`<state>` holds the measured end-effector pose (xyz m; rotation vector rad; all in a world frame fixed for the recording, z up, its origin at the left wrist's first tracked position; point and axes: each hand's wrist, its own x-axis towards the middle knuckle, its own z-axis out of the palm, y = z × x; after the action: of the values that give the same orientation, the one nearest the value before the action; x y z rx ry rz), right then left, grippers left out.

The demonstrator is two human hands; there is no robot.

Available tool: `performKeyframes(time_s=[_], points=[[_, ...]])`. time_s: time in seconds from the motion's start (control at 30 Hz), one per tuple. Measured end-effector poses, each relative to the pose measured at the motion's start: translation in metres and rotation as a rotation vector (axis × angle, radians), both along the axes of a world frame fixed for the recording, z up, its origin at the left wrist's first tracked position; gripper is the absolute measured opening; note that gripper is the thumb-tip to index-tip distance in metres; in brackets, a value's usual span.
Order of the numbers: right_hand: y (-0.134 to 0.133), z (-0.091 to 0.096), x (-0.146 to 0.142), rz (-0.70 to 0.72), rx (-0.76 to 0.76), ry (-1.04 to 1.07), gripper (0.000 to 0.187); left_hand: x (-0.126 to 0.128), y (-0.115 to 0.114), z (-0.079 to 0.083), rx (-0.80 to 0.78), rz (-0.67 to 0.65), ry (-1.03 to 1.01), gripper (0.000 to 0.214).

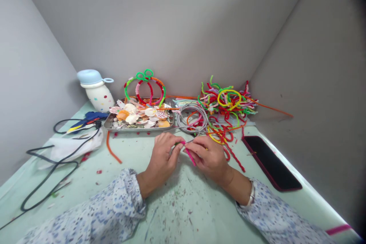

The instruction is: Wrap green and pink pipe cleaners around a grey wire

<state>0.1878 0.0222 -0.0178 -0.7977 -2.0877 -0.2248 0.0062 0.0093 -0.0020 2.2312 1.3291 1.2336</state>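
Note:
My left hand [162,156] and my right hand [210,158] meet at the middle of the pale green table [177,209], fingers pinched together on a pink pipe cleaner [190,155]. Its loose end runs down and to the right between the hands. A bit of green shows at the pinch point. Just behind the hands lies a coil of grey wire [191,118].
A metal tray [110,125] of seashells stands behind, with pipe-cleaner hoops [144,85] above it. A heap of coloured pipe cleaners [225,105] lies at back right. A dark phone [270,162] lies right. A glue gun [85,120], black cable [54,167] and white bottle [98,91] sit left.

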Motion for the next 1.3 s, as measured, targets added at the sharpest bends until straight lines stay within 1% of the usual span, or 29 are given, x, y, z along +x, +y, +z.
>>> performKeyframes(time_s=[0.17,0.3,0.6,0.77,0.93,1.13,1.3], points=[[0.0006,0.0030,0.0012,-0.018,0.051,-0.027,0.018,-0.0001,-0.0004,0.0003,-0.009,-0.015,0.000,0.016],[0.0016,0.0050,0.0016,0.000,0.082,-0.040,0.018,-0.0001,-0.0010,0.0005,-0.011,-0.026,0.004,0.015],[0.0039,0.0043,0.0014,0.078,0.005,0.035,0.019,-0.0002,-0.0006,-0.0008,-0.005,-0.041,0.025,0.015],[0.0039,0.0065,0.0007,0.087,-0.008,0.062,0.016,-0.0004,-0.0009,0.0005,-0.019,-0.042,0.044,0.014],[0.0045,0.0081,0.0004,0.094,0.005,0.065,0.013,-0.0006,-0.0015,-0.0002,-0.021,-0.009,0.026,0.012],[0.0045,0.0073,0.0011,0.106,0.015,0.069,0.015,-0.0004,-0.0019,-0.0008,-0.016,-0.039,0.023,0.012],[0.0044,0.0066,0.0016,0.141,-0.030,0.093,0.017,-0.0005,-0.0021,0.0000,-0.010,-0.053,0.034,0.012]])
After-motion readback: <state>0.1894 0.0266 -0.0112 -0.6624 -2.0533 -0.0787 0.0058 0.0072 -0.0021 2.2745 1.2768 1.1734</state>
